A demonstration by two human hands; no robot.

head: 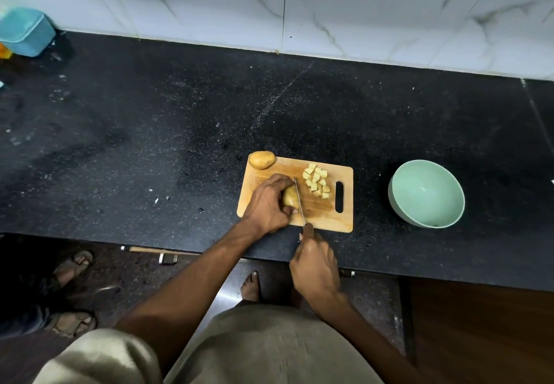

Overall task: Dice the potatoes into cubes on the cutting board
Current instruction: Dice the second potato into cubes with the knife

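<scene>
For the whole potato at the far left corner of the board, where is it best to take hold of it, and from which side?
Grip the whole potato across its narrow middle, coming from above. It lies on its side with its long axis running left to right at the corner of the cutting board, partly over the edge, so fingers probably close best over front and back.
</scene>
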